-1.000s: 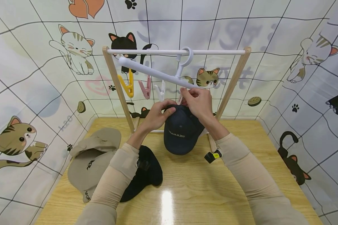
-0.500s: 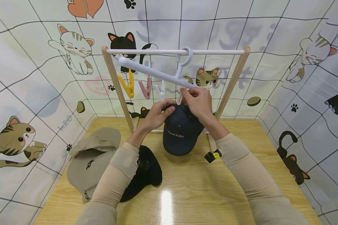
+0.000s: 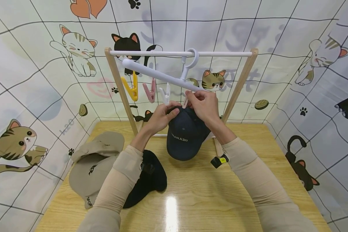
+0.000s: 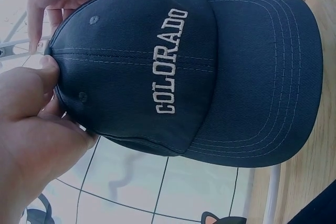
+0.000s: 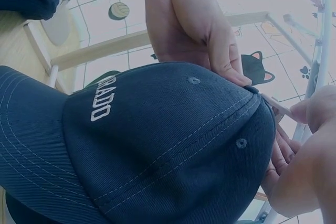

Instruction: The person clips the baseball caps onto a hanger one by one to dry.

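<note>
A navy baseball cap [image 3: 182, 141] lettered COLORADO hangs brim down over the table. My left hand [image 3: 161, 118] pinches the top of its crown between thumb and fingers, as the left wrist view also shows. With my right hand [image 3: 205, 104] I pinch a pale clothespin [image 3: 185, 102] whose tip meets the crown top. Above my hands a lavender hanger [image 3: 157, 74] slants down to the right, hooked on the white bar [image 3: 220, 54]. Along it hang a yellow clothespin [image 3: 135, 88], a pink clothespin [image 3: 150, 91] and a white clothespin [image 3: 165, 93].
Beige caps [image 3: 102, 167] lie on the left of the wooden table [image 3: 208, 199]. Beside them a black cap [image 3: 156, 175] sits partly under my left forearm. Wooden rack posts [image 3: 239, 83] stand on either side of the hanger, with a cat-print cloth [image 3: 234, 32] behind.
The navy cap has shifted slightly left and its crown slightly up, along with my left hand. My right hand has stayed nearly still on the clothespin.
</note>
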Motion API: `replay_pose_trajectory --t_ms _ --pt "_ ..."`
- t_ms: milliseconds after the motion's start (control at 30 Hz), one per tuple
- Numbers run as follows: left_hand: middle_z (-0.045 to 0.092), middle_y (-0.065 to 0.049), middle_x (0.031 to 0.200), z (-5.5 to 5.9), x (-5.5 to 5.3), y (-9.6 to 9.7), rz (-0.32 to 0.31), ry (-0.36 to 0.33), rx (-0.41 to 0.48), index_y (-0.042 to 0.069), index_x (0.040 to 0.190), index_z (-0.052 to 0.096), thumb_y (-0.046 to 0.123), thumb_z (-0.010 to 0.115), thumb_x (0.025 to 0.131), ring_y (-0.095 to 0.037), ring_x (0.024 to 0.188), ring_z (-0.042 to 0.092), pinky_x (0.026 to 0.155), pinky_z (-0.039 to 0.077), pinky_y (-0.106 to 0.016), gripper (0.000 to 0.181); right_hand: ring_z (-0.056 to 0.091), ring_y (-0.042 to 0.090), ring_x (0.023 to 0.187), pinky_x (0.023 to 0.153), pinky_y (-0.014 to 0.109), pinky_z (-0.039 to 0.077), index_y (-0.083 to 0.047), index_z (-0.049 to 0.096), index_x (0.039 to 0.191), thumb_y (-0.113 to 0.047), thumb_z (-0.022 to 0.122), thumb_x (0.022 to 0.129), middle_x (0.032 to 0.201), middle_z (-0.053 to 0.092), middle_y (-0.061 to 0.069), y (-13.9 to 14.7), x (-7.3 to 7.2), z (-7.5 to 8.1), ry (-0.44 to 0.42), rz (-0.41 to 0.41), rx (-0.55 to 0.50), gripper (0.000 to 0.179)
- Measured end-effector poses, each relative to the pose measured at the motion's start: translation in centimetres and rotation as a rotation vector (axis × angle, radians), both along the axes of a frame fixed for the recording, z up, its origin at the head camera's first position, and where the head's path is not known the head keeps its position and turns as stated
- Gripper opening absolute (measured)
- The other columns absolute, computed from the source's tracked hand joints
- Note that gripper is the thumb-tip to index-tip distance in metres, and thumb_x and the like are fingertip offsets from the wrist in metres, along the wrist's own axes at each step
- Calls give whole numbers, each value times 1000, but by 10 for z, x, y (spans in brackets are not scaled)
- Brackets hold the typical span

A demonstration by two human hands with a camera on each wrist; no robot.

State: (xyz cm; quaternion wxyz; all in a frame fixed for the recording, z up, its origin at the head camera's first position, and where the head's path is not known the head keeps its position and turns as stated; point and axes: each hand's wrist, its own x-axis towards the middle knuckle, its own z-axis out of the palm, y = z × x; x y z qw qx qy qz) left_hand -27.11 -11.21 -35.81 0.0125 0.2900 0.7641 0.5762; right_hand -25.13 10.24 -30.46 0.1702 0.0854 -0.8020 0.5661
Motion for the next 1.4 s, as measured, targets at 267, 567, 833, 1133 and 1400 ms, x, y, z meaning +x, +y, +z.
replay_pose_trajectory --t_ms 267,567,833,1133,1400 --pt "70 -23 146 1 -1 0 -16 -46 33 -3 146 67 8 56 118 -26 126 69 100 55 -26 31 71 12 73 66 25 52 -6 86 98 -45 77 107 78 79 2 0 -1 0 -3 0 9 41" --pt "69 -25 148 4 0 1 -32 -94 67 -5 150 64 9 53 120 -18 122 68 100 56 -24 34 70 12 73 67 23 53 -3 86 98 -43 78 106 78 78 5 1 -2 0 -2 11 -8 41" --pt "68 -28 148 5 -1 2 -48 -90 92 -7 149 63 7 52 120 -18 122 68 100 56 -24 35 68 10 75 66 25 50 -4 86 98 -42 78 106 74 74 -7 2 -1 0 7 6 3 40" --pt "67 -26 150 5 -2 2 -49 -101 87 -5 151 63 9 53 120 -26 129 68 106 57 -29 36 69 12 77 66 25 51 -5 87 100 -42 79 106 76 76 -6 2 0 0 11 12 1 38" --pt "68 -23 148 5 -5 4 -32 -110 85 -2 152 64 11 55 120 -26 130 66 108 55 -34 37 68 15 87 71 28 50 -5 88 103 -45 79 105 86 81 5 3 2 3 -3 6 28 42"
